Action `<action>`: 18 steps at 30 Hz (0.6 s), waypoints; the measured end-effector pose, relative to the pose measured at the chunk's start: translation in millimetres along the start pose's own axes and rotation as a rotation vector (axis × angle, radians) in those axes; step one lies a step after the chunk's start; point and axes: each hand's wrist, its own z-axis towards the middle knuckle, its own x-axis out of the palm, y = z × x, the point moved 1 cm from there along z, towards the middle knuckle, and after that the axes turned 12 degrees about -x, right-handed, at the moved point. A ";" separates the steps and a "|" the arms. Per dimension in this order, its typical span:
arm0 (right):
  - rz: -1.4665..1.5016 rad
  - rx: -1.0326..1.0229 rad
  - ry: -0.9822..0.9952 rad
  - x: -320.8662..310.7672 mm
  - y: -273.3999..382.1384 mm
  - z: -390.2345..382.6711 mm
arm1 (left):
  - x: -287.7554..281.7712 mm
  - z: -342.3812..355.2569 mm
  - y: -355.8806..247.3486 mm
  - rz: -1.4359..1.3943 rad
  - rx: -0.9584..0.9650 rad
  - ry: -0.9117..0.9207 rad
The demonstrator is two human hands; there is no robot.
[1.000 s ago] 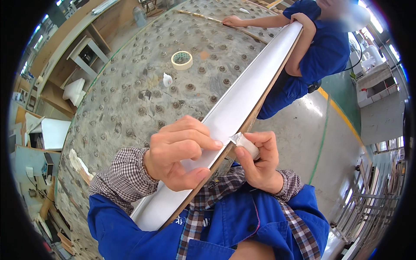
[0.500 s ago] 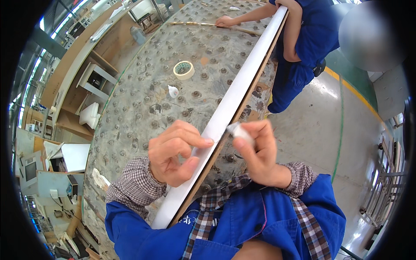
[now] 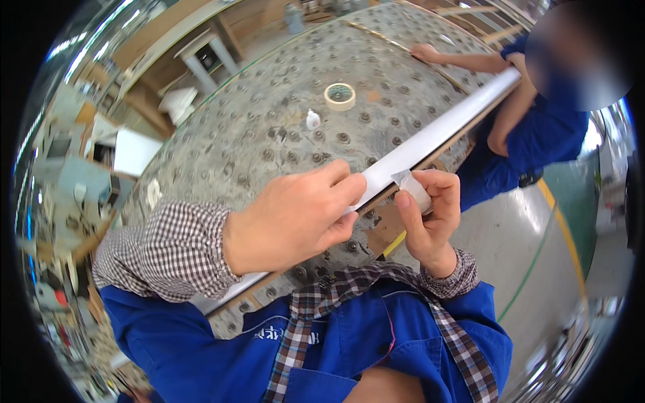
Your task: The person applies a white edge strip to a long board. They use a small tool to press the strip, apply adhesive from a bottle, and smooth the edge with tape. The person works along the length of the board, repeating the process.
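A long white board (image 3: 430, 134) with a brown edge runs diagonally from beside my left forearm up to the far right. My left hand (image 3: 295, 215) is closed at its near edge, fingers curled on the white face and thumb on the edge side; the fingertips are partly hidden. Just right of it, my right hand (image 3: 433, 215) pinches a small whitish roll (image 3: 418, 195) between thumb and fingers. A translucent greyish flap sticks out from the roll toward the board. Its exact kind is unclear.
The grey worktable is studded with bolt-like knobs (image 3: 342, 138). On it are a tape roll (image 3: 340, 97) and a small white bottle (image 3: 313, 119). At the far right a person in blue holds the board's far end, one hand (image 3: 424, 53) on a thin strip (image 3: 383, 39).
My left hand has moved up along the board and closed at its edge, nearer my right hand. The right hand still holds the small roll. The view has turned, shifting the table.
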 end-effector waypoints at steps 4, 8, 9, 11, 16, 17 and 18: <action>-0.030 -0.152 0.170 -4.4 -13.9 23.8 | 6.7 -24.0 -10.8 0.149 -0.120 -0.123; -0.306 -0.460 0.294 -12.2 -30.5 38.6 | 19.2 -58.3 -14.7 0.247 -0.280 -0.238; -0.228 -0.424 0.252 -9.4 -36.1 33.8 | 24.3 -69.3 -17.3 0.301 -0.272 -0.299; -0.129 -0.341 0.194 -3.8 -40.3 34.0 | 34.6 -79.5 -11.8 0.537 -0.256 -0.392; 0.096 -0.220 0.453 -9.2 -29.8 68.8 | 40.2 -76.1 9.5 0.719 -0.424 -0.429; 0.116 -0.218 0.529 -10.4 -25.2 83.9 | 38.1 -72.5 18.2 0.715 -0.399 -0.472; 0.118 -0.331 0.563 -1.7 -22.5 101.6 | 35.7 -70.8 24.9 0.715 -0.382 -0.510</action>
